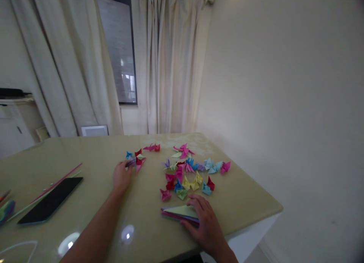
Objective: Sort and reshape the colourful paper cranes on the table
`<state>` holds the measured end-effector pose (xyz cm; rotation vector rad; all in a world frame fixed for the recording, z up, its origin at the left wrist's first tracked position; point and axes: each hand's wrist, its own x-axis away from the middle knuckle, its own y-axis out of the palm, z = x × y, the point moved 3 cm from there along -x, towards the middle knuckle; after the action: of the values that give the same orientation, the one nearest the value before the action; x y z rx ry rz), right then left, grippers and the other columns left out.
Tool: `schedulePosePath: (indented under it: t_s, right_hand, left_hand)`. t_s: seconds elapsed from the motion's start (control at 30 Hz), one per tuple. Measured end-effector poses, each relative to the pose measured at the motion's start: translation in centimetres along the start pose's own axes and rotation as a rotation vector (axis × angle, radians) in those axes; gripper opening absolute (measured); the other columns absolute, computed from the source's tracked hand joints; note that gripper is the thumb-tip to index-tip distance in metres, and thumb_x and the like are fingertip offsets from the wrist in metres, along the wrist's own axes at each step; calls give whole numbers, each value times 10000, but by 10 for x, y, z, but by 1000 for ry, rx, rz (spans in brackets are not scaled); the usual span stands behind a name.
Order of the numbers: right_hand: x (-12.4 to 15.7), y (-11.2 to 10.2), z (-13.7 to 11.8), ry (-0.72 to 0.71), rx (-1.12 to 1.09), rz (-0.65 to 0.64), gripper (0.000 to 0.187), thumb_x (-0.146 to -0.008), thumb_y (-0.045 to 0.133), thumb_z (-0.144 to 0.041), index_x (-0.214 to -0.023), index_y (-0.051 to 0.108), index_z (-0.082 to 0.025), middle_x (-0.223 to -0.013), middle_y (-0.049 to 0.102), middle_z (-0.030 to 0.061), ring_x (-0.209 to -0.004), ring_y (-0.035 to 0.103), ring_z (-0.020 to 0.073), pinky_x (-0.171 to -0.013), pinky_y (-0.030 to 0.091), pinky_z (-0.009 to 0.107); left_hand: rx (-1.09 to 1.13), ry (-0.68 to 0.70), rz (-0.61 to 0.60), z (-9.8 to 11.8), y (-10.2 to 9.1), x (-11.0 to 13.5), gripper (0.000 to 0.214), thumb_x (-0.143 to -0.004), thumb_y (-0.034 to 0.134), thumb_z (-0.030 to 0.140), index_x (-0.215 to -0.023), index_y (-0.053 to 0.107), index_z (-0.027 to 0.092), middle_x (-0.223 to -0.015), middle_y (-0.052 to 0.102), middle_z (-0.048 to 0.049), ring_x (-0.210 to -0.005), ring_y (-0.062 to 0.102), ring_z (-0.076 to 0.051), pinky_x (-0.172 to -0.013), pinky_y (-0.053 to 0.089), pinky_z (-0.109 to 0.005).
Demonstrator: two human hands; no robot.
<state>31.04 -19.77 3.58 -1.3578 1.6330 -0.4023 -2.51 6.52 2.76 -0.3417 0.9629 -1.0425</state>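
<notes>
My left hand [122, 176] reaches to the far middle of the table, its fingers closed on a purple folded paper piece [131, 162]. Blue, red and pink origami pieces [139, 161] lie right beside those fingertips. Nearer the front edge, my right hand [203, 225] grips the right end of a stack of folded paper [180, 212], pale green on top with purple and dark red layers below. Its thumb is at the near side and its fingers curl over the far side. Just beyond the stack, several colourful origami pieces [186, 183] sit in loose rows.
A pink origami group [183, 151] lies farther back on the table [244, 194]. To the left are a black tablet-like slab [51, 200], thin pink and green sticks [61, 181] and a multicoloured item [6, 211]. A wall [284, 104] rises along the right side.
</notes>
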Motion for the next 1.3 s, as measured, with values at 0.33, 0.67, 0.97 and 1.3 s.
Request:
schedulePosePath:
  t_s: [0.33, 0.67, 0.97, 1.3]
  right_hand:
    - [-47, -8, 0, -28, -316, 225, 362, -1013, 628, -358, -1365, 628, -269, -1340, 678, 100, -1257, 632, 275, -1101, 499, 437]
    - [-128, -7, -9, -120, -325, 207, 176, -986, 603, -261, -990, 779, -240, -966, 789, 50, -904, 727, 222, -854, 553, 338]
    - [-174, -49, 86, 153, -118, 494, 271, -951, 562, -358, -950, 767, -180, -960, 776, 118, -828, 716, 239, -816, 559, 366]
    - [-160, -30, 105, 210, 0, 555, 289, -943, 543, -319, -1045, 770, -173, -1005, 699, 124, -825, 644, 235, -804, 522, 362]
  left_hand:
    - [172, 1154, 59, 132, -1, 78, 241, -1049, 510, 211, -1190, 705, 232, -1010, 742, -66, -895, 684, -185, -805, 557, -288]
    - [313, 1046, -1, 129, 2, 82, 270, -1067, 476, 211, -1300, 613, 225, -1206, 735, -79, -1087, 714, -185, -939, 583, -297]
    - [172, 757, -546, 106, 30, 75, 467, -930, 575, 132, -1360, 657, 296, -1248, 753, -74, -1160, 664, -257, -1019, 530, -403]
    - [572, 455, -690, 125, 34, 92, 475, -1091, 321, 436, -1454, 578, 268, -1401, 677, -114, -1275, 631, -264, -1102, 509, -462]
